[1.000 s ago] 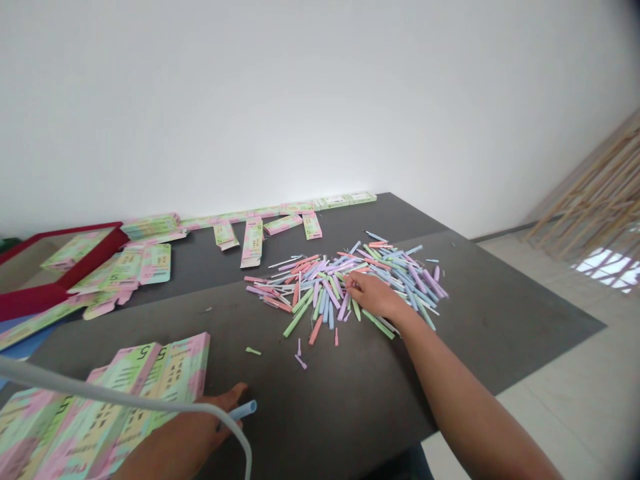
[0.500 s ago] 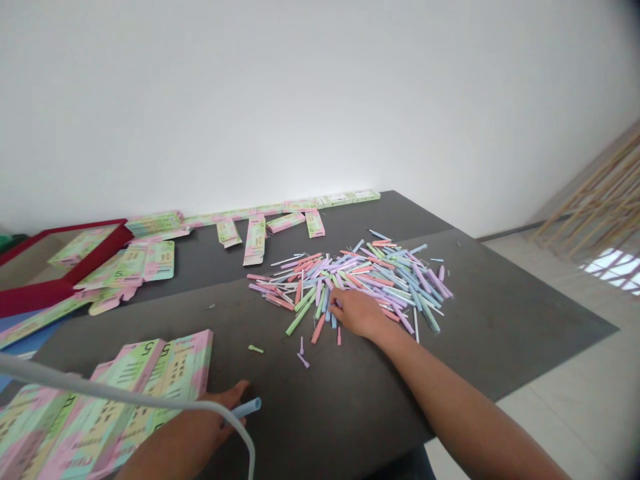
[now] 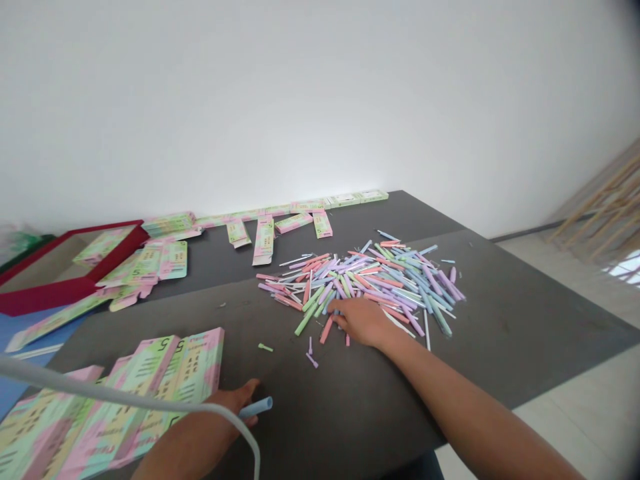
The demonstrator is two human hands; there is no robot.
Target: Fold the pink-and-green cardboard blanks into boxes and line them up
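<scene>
A loose pile of pastel plastic sticks (image 3: 370, 280) in pink, lilac, blue and green lies on the dark table top (image 3: 500, 333). My right hand (image 3: 360, 321) rests at the near edge of the pile, its fingertips among the sticks. Whether it grips any is hidden. At the bottom of the view my left hand (image 3: 227, 410) holds a pale blue tube (image 3: 256, 408) that sticks out past the fingers. Beside that hand lies a stack of pink and green printed cartons (image 3: 165, 380), marked with a 5. Several short stick pieces (image 3: 311, 352) lie apart from the pile.
A red-framed tray (image 3: 60, 288) holding flat cartons stands at the left. More flat cartons (image 3: 295, 208) line the table's far edge. A pale cable (image 3: 125, 398) crosses the near view. Wooden slats (image 3: 600, 207) lean at the right, above a tiled floor.
My right hand has slid toward me, to the pile's near edge. The whole scene has shifted right in view. My left hand still holds the blue tube.
</scene>
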